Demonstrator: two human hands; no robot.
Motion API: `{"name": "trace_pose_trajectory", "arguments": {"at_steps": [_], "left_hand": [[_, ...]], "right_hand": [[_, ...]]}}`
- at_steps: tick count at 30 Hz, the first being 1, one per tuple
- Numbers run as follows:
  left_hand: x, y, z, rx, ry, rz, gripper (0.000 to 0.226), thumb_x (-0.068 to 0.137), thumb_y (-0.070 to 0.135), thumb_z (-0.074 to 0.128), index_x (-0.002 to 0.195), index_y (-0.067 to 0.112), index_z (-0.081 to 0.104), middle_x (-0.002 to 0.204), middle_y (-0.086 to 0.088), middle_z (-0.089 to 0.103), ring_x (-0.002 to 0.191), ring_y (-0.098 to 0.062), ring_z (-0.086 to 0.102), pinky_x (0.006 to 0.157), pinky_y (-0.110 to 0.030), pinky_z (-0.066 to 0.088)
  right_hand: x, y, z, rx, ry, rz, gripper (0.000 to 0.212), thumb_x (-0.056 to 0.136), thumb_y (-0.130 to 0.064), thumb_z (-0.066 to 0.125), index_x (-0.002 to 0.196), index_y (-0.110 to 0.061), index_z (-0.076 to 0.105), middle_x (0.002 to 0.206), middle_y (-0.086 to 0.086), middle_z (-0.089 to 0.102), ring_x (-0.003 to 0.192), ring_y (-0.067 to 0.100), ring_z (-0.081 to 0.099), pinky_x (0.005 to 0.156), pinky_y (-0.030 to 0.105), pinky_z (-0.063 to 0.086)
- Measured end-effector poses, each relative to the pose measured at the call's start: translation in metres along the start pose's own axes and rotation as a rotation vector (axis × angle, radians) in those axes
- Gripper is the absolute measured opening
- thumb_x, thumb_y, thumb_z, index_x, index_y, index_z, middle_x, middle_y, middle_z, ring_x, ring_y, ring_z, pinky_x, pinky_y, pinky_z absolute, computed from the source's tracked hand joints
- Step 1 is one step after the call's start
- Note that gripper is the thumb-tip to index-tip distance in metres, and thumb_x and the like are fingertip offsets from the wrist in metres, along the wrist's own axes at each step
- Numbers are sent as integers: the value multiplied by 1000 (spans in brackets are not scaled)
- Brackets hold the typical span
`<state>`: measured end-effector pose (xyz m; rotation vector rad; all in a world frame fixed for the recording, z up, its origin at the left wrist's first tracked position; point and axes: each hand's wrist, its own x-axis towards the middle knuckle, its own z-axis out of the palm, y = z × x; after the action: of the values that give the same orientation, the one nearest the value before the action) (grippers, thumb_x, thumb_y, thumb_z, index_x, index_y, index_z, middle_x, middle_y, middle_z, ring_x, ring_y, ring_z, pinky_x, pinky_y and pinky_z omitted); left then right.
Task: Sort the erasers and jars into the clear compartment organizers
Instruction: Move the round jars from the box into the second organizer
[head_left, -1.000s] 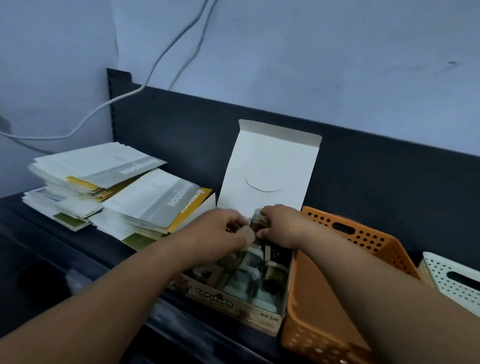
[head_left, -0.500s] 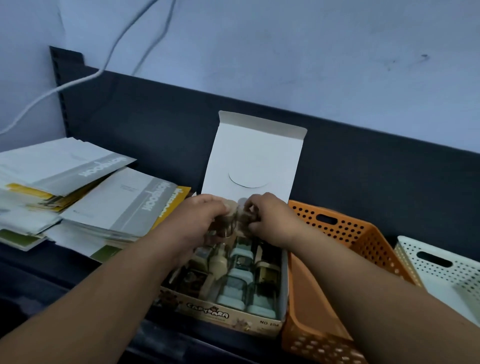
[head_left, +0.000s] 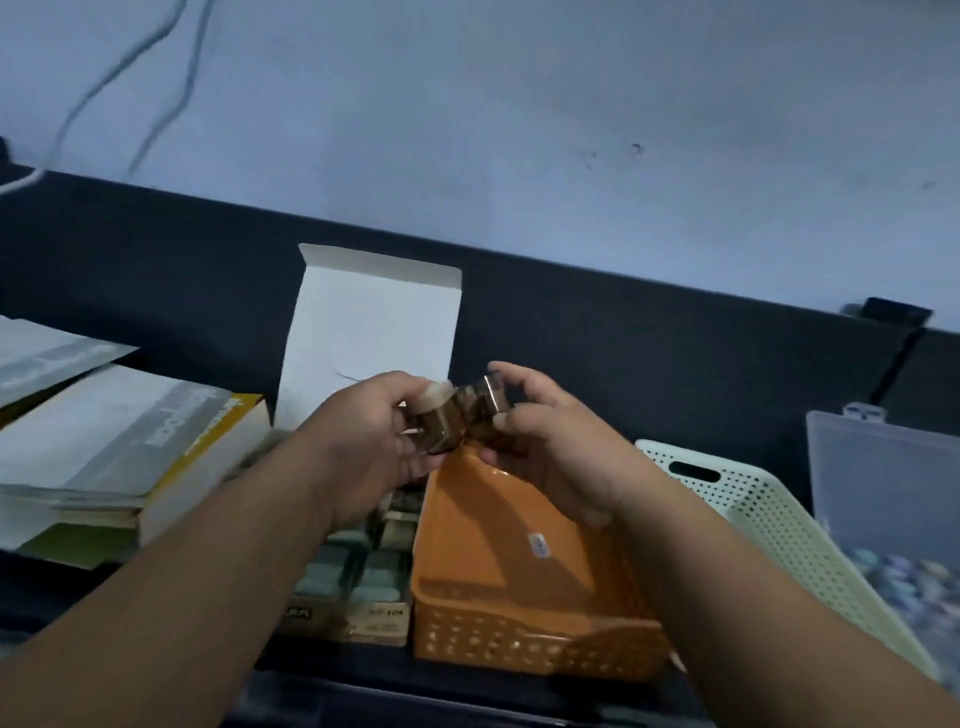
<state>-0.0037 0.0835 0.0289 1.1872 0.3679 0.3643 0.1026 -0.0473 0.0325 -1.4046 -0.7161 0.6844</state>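
Observation:
My left hand (head_left: 363, 436) grips a small clear jar (head_left: 436, 423) with a pale lid. My right hand (head_left: 545, 436) grips a second small jar (head_left: 485, 402). Both jars are held together in the air, above the far end of the orange basket (head_left: 519, 623). Below my left wrist stands the open cardboard box (head_left: 358, 621) with more jars (head_left: 374, 577) in rows, its white lid flap (head_left: 369, 322) standing upright. A clear plastic organizer (head_left: 883, 467) holding small round items stands at the far right.
A stack of notebooks (head_left: 119, 447) lies to the left of the box. A white perforated basket (head_left: 753, 519) sits between the orange basket and the clear organizer. A dark back panel (head_left: 623, 338) runs behind everything, with cables on the wall above.
Both hands have lifted the jars out of the box and moved them up and right, over the orange basket. The view has turned right, bringing the clear organizer into sight.

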Motion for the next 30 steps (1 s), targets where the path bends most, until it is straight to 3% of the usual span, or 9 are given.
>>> {"name": "trace_pose_trajectory", "arguments": {"at_steps": [3, 7, 11, 14, 19, 22, 27, 30], "left_hand": [[-10, -17, 57, 10, -70, -28, 32, 97, 22, 42, 117, 8, 61, 106, -13, 64, 86, -21, 59, 69, -31, 47], [-31, -45, 140, 19, -154, -66, 26, 96, 22, 46, 114, 12, 63, 106, -12, 68, 93, -21, 62, 75, -33, 50], [-60, -84, 240, 14, -267, -71, 20, 94, 22, 51, 110, 16, 62, 91, -3, 68, 78, -16, 61, 69, -31, 47], [-83, -117, 308, 33, -356, -62, 16, 92, 21, 56, 105, 16, 62, 89, -6, 65, 74, -16, 60, 69, -29, 48], [-111, -157, 409, 163, -469, -3, 15, 85, 30, 66, 92, 17, 65, 84, -4, 69, 78, -19, 64, 70, -31, 48], [-121, -173, 462, 300, -529, 74, 29, 77, 38, 73, 97, 17, 66, 89, -3, 73, 85, -19, 64, 82, -38, 48], [-117, -193, 540, 440, -620, 124, 35, 74, 38, 77, 100, 19, 64, 94, -4, 72, 86, -19, 63, 75, -33, 48], [-98, -202, 581, 512, -677, 133, 34, 73, 28, 79, 100, 15, 63, 93, -10, 73, 83, -19, 63, 75, -36, 51]], "right_hand": [[-48, -7, -44, 21, 31, -6, 41, 92, 2, 40, 124, -17, 58, 109, 11, 63, 92, 23, 60, 79, 32, 53], [-122, -13, -109, 76, 198, -7, 29, 94, -2, 39, 119, -2, 54, 95, 14, 65, 78, 22, 62, 76, 33, 53], [-212, -15, -181, 115, 343, -30, 26, 94, -5, 39, 114, -5, 56, 86, 10, 65, 81, 26, 63, 80, 36, 52], [-277, -13, -231, 136, 474, -52, 32, 95, -6, 36, 119, 0, 56, 95, 15, 64, 85, 27, 63, 74, 33, 53], [-365, -10, -304, 6, 724, -26, 26, 97, -14, 39, 114, -15, 59, 95, 8, 66, 69, 19, 64, 60, 28, 43], [-404, -12, -343, -52, 860, -42, 16, 101, -20, 41, 104, -25, 56, 90, 4, 67, 60, 17, 63, 54, 26, 37], [-455, -14, -405, -75, 976, -39, 19, 103, -22, 41, 107, -22, 59, 89, 2, 68, 64, 18, 60, 56, 27, 39], [-471, -11, -444, -92, 986, -54, 21, 94, -10, 56, 110, -23, 58, 94, 2, 66, 68, 18, 55, 59, 26, 41]]}}
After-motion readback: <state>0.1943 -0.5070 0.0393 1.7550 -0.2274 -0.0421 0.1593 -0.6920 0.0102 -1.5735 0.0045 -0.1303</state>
